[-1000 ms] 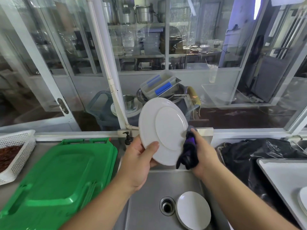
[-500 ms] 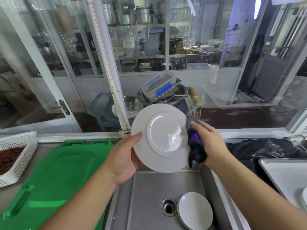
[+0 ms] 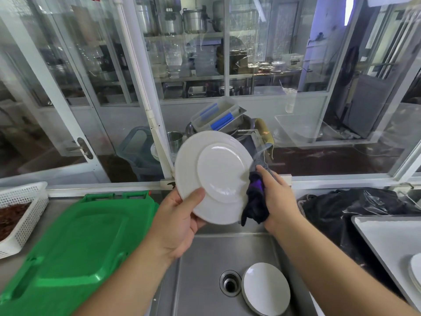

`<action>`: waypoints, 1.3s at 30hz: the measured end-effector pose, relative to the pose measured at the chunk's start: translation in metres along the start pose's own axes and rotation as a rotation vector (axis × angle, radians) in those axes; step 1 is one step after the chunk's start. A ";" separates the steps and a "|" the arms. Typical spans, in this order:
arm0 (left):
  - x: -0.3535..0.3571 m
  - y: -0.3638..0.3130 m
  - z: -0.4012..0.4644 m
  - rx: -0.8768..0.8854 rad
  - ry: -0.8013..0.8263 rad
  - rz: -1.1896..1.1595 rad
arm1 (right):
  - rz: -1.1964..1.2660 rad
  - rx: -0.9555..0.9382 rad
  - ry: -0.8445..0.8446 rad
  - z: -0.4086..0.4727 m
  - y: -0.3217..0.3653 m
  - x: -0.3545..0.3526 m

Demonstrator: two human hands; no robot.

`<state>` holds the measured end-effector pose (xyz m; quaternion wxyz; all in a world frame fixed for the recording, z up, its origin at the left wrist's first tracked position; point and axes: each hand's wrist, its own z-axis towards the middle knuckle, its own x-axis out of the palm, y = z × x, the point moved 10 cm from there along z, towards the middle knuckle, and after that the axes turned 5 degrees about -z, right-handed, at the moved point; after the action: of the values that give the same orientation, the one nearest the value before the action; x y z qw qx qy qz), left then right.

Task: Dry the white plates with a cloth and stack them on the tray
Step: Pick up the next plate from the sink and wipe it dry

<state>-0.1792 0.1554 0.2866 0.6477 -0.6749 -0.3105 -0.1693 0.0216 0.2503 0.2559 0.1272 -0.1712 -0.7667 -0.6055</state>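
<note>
— Above the steel sink (image 3: 200, 270), what's held?

— A white plate (image 3: 214, 176), tilted with its underside toward the camera. The left hand (image 3: 177, 222) grips its lower left rim, thumb pressed on the underside, fingers hidden behind.

— And the other hand?

— The right hand (image 3: 278, 201) is closed around a bunched dark cloth (image 3: 254, 201), purple and black with a grey part at the top. The cloth is pressed against the plate's right edge.

— Any more plates?

— A small stack of plates (image 3: 265, 288) lies in the sink basin, just right of the drain (image 3: 230, 282). At the right edge of the counter sits a pale tray (image 3: 387, 236), with the rim of another plate stack (image 3: 415, 270) showing at its far right side, mostly cut off by the frame.

— What else is on the counter?

— A green plastic lid (image 3: 68, 247) left of the sink, a white perforated basket (image 3: 22, 213) at the left edge holding something reddish-brown, and a black plastic bag (image 3: 341, 210) between sink and tray.
</note>
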 end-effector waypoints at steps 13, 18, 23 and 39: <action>0.005 -0.008 -0.007 0.068 0.050 -0.017 | 0.133 0.050 0.067 -0.006 -0.023 0.015; -0.010 -0.031 -0.002 -0.037 0.005 0.081 | -0.036 -0.045 0.083 0.003 0.007 0.011; -0.015 -0.037 0.001 -0.078 0.021 0.157 | -0.108 -0.092 0.114 0.001 0.023 0.017; -0.001 -0.029 -0.002 0.049 0.003 0.069 | -0.250 -0.165 -0.075 -0.012 0.015 -0.001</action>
<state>-0.1979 0.1524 0.3083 0.6701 -0.6687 -0.2902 -0.1402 0.0283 0.2412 0.2714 0.0075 -0.1069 -0.7338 -0.6708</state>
